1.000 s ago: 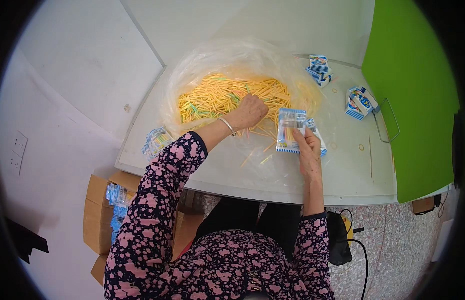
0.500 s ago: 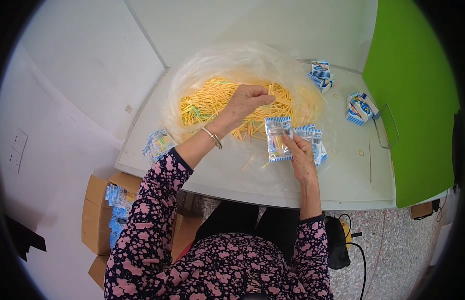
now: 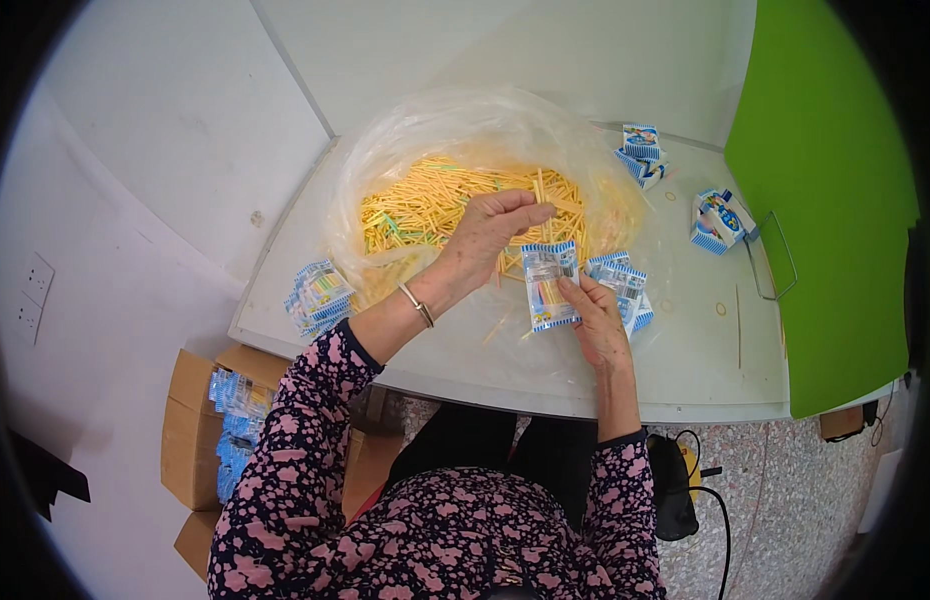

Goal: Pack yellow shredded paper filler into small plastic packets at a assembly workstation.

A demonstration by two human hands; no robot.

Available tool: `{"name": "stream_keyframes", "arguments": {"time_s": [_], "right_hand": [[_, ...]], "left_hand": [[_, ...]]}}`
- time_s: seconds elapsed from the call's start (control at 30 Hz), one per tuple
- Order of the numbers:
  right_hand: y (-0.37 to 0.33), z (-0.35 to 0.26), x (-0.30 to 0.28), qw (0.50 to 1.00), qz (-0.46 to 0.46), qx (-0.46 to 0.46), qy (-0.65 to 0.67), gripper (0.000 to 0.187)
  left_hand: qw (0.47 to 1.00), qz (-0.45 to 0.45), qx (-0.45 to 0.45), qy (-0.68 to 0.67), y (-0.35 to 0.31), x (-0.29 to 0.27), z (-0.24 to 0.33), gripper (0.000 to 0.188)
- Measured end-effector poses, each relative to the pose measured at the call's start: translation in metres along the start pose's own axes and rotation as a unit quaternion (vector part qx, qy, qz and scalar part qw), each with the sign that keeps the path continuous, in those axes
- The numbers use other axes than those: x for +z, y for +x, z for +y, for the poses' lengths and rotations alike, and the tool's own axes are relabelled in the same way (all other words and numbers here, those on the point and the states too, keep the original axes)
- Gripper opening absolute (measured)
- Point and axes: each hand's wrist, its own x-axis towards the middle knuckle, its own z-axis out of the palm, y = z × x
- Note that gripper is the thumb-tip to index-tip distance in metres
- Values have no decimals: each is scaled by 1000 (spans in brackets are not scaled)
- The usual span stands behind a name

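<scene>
My left hand (image 3: 500,230) is closed in a pinch on a few thin yellow sticks (image 3: 540,188), which stand upright from the fingertips. It hovers over a large clear plastic bag (image 3: 360,190) holding a heap of similar yellow sticks (image 3: 425,185), some greenish. Just below those fingertips, my right hand (image 3: 600,325) grips a small clear packet (image 3: 552,290) with blue striped ends. Coloured sticks show through the packet's window. Behind the right hand lie more such packets (image 3: 630,280), partly covered by it.
Another pile of packets (image 3: 320,292) rests at the table's left. Small blue-and-white boxes (image 3: 720,222) and a bent wire stand (image 3: 785,260) are at the right, by a green panel (image 3: 835,200). A cardboard box (image 3: 193,430) of packets stands below left. Rubber bands and loose sticks lie about.
My left hand has come slightly lower with the sticks, closer to the packet's top. My right hand has shifted the packet a little left and down.
</scene>
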Motion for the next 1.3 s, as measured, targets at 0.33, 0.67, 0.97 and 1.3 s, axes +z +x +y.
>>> {"name": "stream_keyframes", "arguments": {"time_s": [0.33,0.67,0.97,1.3], "right_hand": [[-4,-1,1,1000,-21,2,-8,27],[-7,-4,12,1000,-16,10,17,28],[-6,1,7,998,-39,2,43,28],[-4,-1,5,998,-39,-9,56,27]], "left_hand": [[996,51,67,-32,-7,1,21,8],[996,-14,-19,-81,-22,13,-17,11],[983,-57,63,164,-26,12,-11,27],[949,-142,76,272,-16,9,7,37]]}}
